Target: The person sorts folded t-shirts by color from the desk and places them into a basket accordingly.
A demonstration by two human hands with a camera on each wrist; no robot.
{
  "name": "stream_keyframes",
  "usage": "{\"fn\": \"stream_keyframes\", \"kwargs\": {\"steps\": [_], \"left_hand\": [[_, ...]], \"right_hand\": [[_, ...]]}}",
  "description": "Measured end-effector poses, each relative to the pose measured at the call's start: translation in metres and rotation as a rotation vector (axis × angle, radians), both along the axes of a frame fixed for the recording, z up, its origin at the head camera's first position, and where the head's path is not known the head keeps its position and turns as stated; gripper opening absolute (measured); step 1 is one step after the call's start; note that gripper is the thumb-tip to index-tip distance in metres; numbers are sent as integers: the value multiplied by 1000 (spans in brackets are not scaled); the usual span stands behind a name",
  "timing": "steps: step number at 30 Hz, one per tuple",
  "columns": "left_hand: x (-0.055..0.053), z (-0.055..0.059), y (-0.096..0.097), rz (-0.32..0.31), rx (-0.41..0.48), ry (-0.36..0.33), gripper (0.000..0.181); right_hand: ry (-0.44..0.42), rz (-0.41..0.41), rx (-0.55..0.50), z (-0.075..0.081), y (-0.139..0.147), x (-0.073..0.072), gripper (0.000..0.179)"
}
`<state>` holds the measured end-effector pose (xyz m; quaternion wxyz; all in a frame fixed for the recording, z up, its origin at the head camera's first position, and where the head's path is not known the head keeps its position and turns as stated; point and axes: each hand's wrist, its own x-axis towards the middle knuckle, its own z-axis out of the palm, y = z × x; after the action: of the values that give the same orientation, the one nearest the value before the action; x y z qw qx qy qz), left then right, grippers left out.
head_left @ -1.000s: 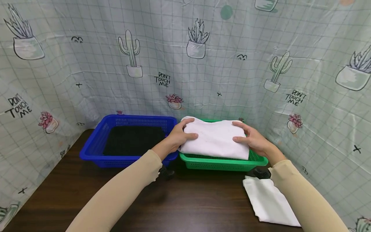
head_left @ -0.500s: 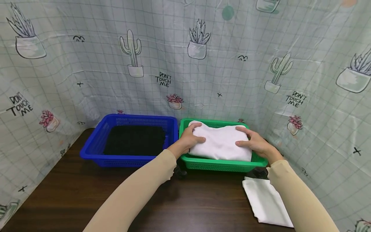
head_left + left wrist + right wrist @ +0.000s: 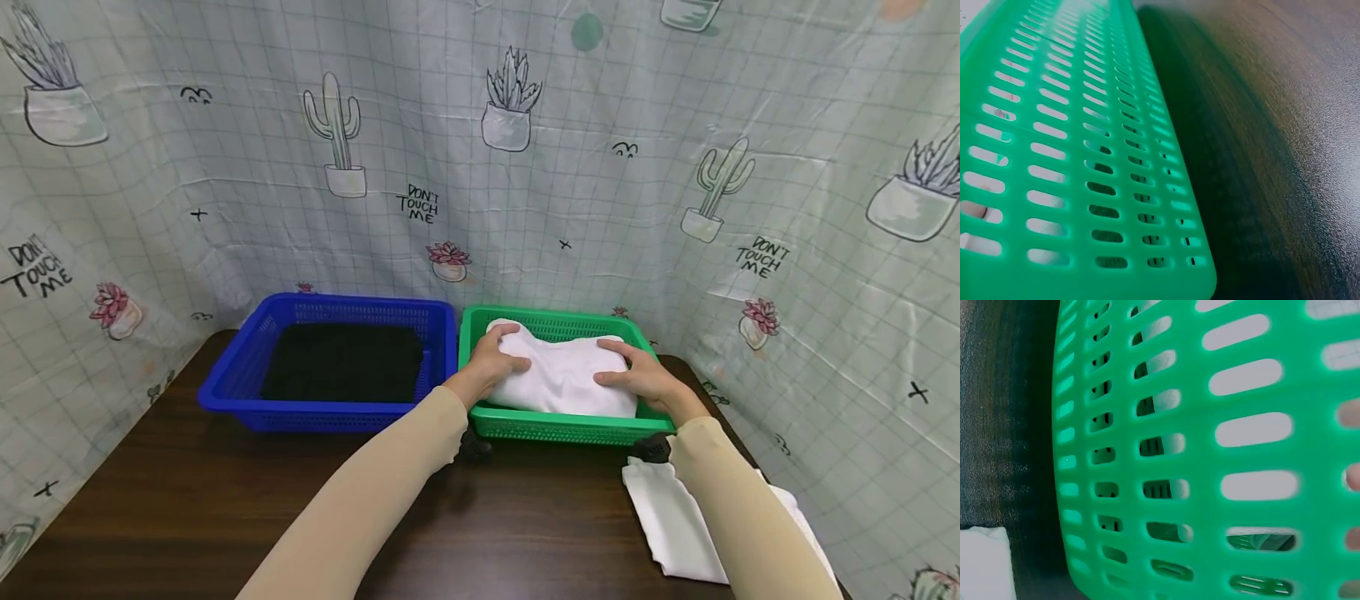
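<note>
cloth (image 3: 562, 382), white and folded, within the green basket (image 3: 570, 428), squarely between the left hand (image 3: 491, 362) and the right hand (image 3: 641, 377), long axis running left to right, roughly along the basket's near side. gripped by both hands, one at each end, thumbs uppermost; neither hand nearer. just beside, on the left, the blue basket (image 3: 322, 407). whether resting on the basket floor or held above, impossible to tell.

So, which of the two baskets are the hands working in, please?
The green basket, on the right; there the left hand and right hand grip a white cloth, while the blue basket holds a black item.
</note>
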<state>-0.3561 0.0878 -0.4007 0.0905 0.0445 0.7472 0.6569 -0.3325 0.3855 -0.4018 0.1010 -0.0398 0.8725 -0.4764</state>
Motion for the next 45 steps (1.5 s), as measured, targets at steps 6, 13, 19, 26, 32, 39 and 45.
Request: {"fn": "stream_keyframes", "kwargs": {"steps": [6,13,19,26,32,39,45], "left_hand": [[-1,-1,1,12,-26,-4,69],[-1,-2,3,21,-73,-24,68],[-2,-6,5,27,-134,-68,69],[0,-7,6,14,-168,-83,72],[0,-7,7,-3,-185,-90,73],[-2,-10,6,-73,-189,-145,75],[-4,-10,5,-95,-191,-164,76]], "right_hand": [[5,-18,3,0,-3,0,87],[1,-39,29,-2,-4,-1,85],[-11,-40,60,-7,-5,-3,85],[-13,-46,97,-9,-4,-4,83],[-10,-37,111,-10,-5,-3,82],[-17,-30,130,-10,-7,-1,82],[-30,-8,157,-10,-7,-1,84]]}}
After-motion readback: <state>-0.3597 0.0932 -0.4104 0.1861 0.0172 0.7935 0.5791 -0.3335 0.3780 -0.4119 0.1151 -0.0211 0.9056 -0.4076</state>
